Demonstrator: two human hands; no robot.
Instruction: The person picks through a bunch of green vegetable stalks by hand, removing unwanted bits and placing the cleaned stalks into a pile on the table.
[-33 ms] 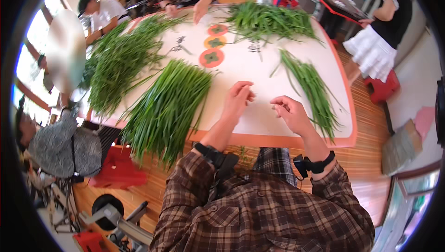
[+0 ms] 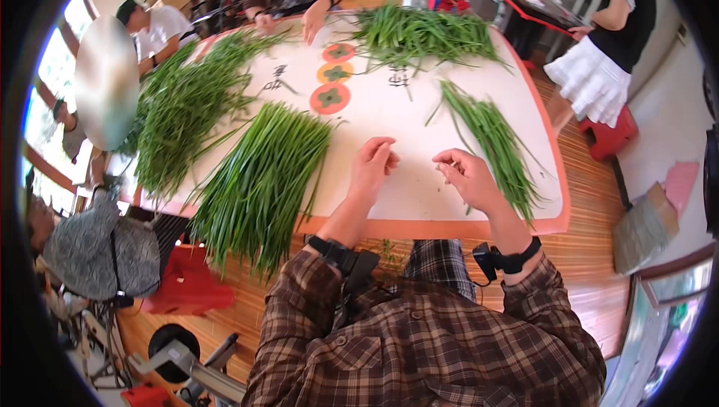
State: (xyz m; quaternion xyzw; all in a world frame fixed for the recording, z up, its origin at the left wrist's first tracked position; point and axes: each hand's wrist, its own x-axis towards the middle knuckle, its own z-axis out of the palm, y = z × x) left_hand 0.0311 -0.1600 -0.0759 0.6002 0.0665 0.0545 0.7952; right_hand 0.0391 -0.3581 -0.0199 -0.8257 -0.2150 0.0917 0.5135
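My left hand (image 2: 372, 165) hovers over the near part of the table (image 2: 397, 193), fingers curled in toward the thumb. Across from it, my right hand (image 2: 466, 176) is closed in a loose pinch; anything between its fingertips is too small to make out. The two hands are apart. A thick bundle of long green leaf stalks, like garlic chives (image 2: 262, 182), lies left of my left hand, its ends hanging past the near edge. A thinner bunch of chives (image 2: 494, 149) lies just beyond and right of my right hand.
More chives are heaped at the far left (image 2: 183, 107) and far right (image 2: 427, 32). A person's hand (image 2: 313, 21) is over the far edge; other people sit left and stand right. Red stools (image 2: 187, 280) flank the table. Small plant scraps dot the tabletop.
The whole view has shifted slightly, so the table and bundles appear a little further left. My hands sit slightly wider apart, both still curled.
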